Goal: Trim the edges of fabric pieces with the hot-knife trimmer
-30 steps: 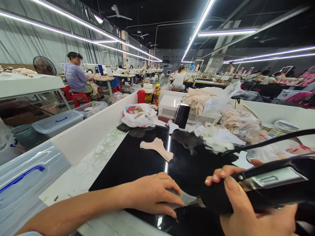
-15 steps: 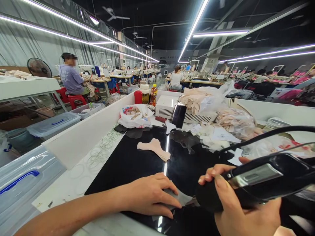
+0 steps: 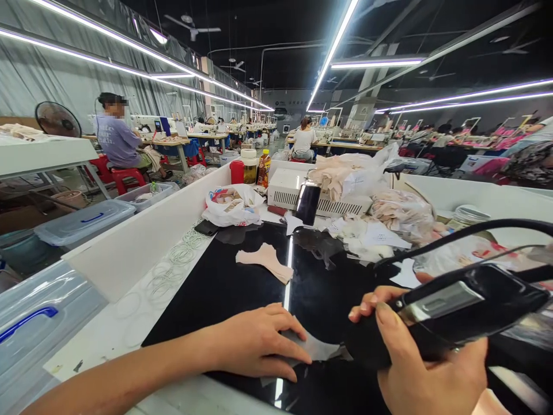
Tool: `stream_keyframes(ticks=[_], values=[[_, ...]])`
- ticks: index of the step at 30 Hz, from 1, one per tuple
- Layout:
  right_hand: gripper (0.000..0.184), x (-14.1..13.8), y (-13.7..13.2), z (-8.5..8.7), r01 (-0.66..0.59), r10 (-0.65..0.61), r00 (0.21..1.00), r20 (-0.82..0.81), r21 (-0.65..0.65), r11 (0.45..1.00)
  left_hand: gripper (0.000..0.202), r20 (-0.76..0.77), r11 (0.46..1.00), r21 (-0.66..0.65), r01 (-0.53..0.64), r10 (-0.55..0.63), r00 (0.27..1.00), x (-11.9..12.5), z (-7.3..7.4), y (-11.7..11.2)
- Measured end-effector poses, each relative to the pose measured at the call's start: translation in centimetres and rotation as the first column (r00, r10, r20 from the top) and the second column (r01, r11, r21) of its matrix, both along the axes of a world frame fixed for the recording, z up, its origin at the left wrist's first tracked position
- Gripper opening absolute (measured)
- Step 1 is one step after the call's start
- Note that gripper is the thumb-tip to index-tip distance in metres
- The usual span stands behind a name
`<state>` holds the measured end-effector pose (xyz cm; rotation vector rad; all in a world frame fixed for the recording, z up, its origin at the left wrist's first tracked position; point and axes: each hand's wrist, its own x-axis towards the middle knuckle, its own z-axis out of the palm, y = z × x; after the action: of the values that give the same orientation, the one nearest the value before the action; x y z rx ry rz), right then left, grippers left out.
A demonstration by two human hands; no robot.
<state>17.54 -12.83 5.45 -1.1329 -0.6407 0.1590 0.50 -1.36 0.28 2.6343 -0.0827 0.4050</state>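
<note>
My left hand [image 3: 254,340] lies flat on the glossy black work surface [image 3: 224,288], its fingers pressing down a thin translucent grey piece [image 3: 317,349]. My right hand [image 3: 425,369] is wrapped round the handle of a black corded hand tool [image 3: 458,308], whose dark front end sits just right of the grey piece. A beige fabric cut-out [image 3: 265,260] lies farther back on the black surface, apart from both hands.
A white wall [image 3: 142,236] borders the bench on the left, with clear lidded bins [image 3: 82,222] beyond it. At the back stand a white box unit [image 3: 289,193], a plastic bag [image 3: 233,206], bottles [image 3: 259,167] and piles of beige fabric [image 3: 406,213]. Other people sit at distant tables.
Both hands keep their hold and place on the bench. The view has drifted slightly, so the scene sits a little more to the left.
</note>
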Motion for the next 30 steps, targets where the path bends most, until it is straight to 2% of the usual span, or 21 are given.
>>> stream_keyframes(ticks=[4, 13, 17, 23, 26, 30], values=[[0.059, 1.2, -0.3, 0.0, 0.069, -0.069, 0.998, 0.002, 0.034, 0.997, 0.032, -0.018, 1.000, -0.020, -0.009, 0.009, 1.000, -0.1, 0.1, 0.1], [0.057, 1.8, -0.6, -0.7, 0.047, -0.049, 0.997, 0.067, 0.045, 0.998, 0.031, -0.023, 1.000, -0.031, -0.005, 0.004, 1.000, 0.0, 0.3, 0.0], [0.058, 1.6, -0.5, -1.0, 0.025, -0.027, 0.998, 0.048, 0.028, 0.999, 0.031, -0.029, 0.999, -0.033, 0.006, -0.007, 1.000, 0.0, 0.2, 0.1], [0.056, 1.1, -0.7, 0.0, 0.050, -0.050, 0.999, 0.001, 0.003, 0.999, 0.031, -0.043, 0.998, -0.063, 0.008, -0.011, 0.999, -0.2, 0.7, 0.0], [0.059, 1.2, -0.8, 0.3, 0.034, -0.034, 0.999, -0.024, -0.005, 0.999, 0.030, -0.062, 0.989, -0.129, -0.067, 0.060, 0.996, -0.4, 1.2, 0.0], [0.058, 1.6, -0.6, 0.0, 0.007, -0.007, 1.000, 0.011, -0.017, 1.000, 0.031, -0.074, 0.945, -0.213, -0.250, 0.240, 0.968, -0.5, 1.0, 0.3]])
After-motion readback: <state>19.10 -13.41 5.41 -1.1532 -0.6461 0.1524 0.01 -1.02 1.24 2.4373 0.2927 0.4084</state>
